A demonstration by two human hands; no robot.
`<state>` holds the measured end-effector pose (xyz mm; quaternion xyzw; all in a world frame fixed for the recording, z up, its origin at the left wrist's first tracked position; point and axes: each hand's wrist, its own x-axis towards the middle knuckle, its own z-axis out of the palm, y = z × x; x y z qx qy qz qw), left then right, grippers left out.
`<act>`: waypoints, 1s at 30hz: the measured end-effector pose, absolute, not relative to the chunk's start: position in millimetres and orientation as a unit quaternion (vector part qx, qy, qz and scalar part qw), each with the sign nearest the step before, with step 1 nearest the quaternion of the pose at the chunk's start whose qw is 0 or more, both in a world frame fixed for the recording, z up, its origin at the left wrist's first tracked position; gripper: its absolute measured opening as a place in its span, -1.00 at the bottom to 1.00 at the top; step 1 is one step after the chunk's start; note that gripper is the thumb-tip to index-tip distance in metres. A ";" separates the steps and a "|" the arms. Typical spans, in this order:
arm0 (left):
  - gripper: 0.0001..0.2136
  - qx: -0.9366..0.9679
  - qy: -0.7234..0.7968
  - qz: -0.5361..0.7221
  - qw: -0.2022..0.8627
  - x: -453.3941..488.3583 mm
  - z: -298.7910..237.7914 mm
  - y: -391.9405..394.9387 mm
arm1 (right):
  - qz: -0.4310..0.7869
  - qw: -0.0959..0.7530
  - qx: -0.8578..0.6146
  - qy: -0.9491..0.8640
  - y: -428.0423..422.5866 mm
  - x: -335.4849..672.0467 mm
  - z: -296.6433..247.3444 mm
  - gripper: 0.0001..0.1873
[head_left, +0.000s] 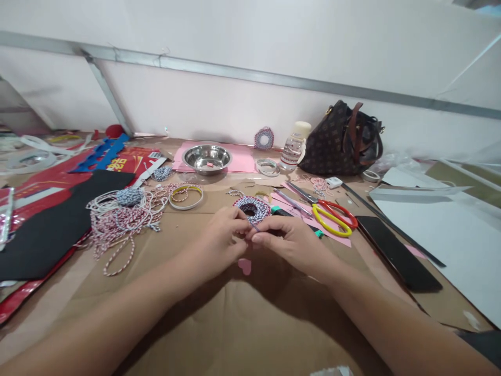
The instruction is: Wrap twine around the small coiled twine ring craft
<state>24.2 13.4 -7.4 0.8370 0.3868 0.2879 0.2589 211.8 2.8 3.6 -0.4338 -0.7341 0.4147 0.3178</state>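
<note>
We note the left hand [219, 240] curled at a striped twine coil [252, 208], its hold unclear. The right hand [291, 245] pinches a thin purple stick [255, 227] at the rim: work needing steady fingers.

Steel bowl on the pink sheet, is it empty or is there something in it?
Not empty: a small pink scrap lies at the bottom of the steel bowl.

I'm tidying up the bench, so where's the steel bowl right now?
In the head view, the stainless steel bowl sits on a pink sheet at the far edge of the cardboard, just left of a white coil.
</note>
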 end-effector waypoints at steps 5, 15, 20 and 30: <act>-0.82 0.842 0.395 0.255 0.265 33.6 4.7 22.4 | 0.385 0.350 -0.465 -0.716 7.9 218.7 2.2 -0.84; -0.79 0.826 0.430 0.222 0.289 14.6 2.0 27.8 | 0.130 0.465 -0.490 -0.726 19.1 243.5 13.1 -0.89; -0.81 0.846 0.433 0.201 0.238 14.4 4.4 26.5 | 0.075 0.350 -0.398 -0.845 -0.4 223.7 4.5 -0.84; -0.90 0.868 0.412 0.204 0.190 15.9 -6.9 28.7 | 0.144 0.294 -0.433 -0.840 7.1 216.1 -14.9 -0.81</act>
